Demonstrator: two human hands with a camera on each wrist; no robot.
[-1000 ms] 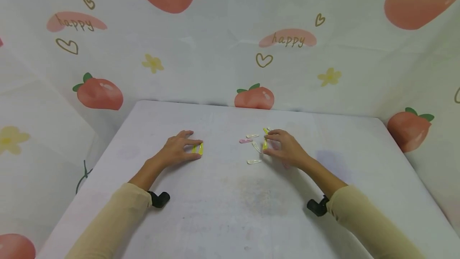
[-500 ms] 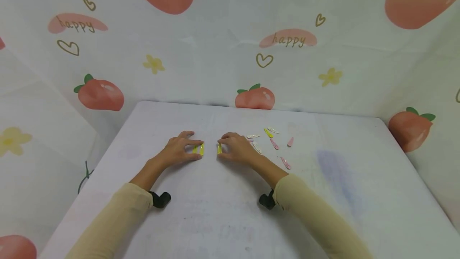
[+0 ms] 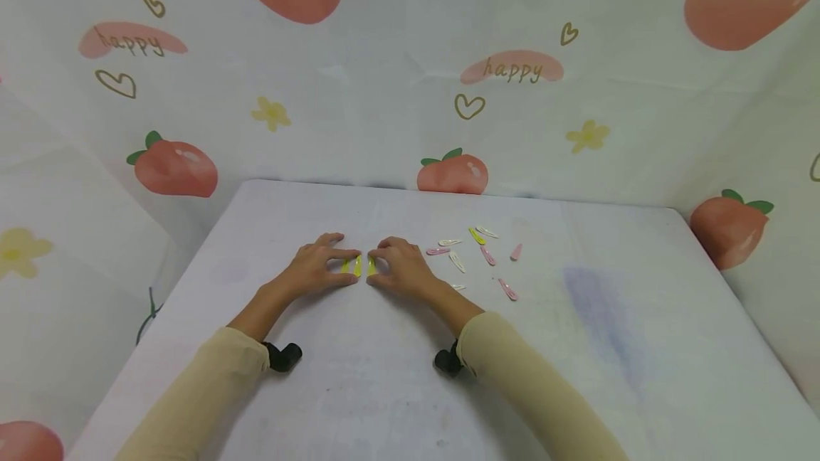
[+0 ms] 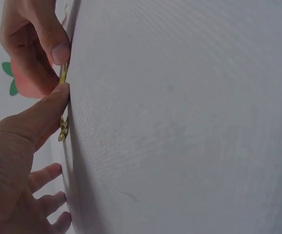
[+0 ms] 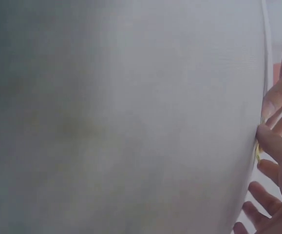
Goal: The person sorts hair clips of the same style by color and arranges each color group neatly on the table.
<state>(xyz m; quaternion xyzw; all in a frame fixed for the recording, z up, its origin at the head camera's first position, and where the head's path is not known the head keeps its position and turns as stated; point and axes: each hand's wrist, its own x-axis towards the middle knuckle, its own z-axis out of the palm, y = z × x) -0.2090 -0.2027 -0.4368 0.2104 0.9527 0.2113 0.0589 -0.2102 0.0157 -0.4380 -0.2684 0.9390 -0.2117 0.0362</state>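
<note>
In the head view my left hand point(image 3: 315, 266) pinches a yellow snap hair clip point(image 3: 358, 266) between thumb and index finger at its two ends, on the table. A second yellow clip point(image 3: 346, 265) lies just left of it, under the arch of that hand. My right hand point(image 3: 405, 270) pinches another yellow clip point(image 3: 371, 266) the same way, a small gap to the right, roughly parallel. In the left wrist view a yellow clip point(image 4: 63, 129) shows beneath my left hand point(image 4: 28, 131). The right wrist view catches part of a yellow clip point(image 5: 257, 152) by my right hand point(image 5: 279, 156).
Right of my right hand lie loose clips: a yellow one point(image 3: 477, 235), several white ones, including one point(image 3: 457, 262) in the middle, and several pink ones, including one point(image 3: 508, 289) nearest me. The white-covered table point(image 3: 359, 390) meets a patterned curtain point(image 3: 384, 91) behind.
My right hand took a yellow clip from the loose clips and carried it left, close beside the clip at my left hand. The left hand stayed in place.
</note>
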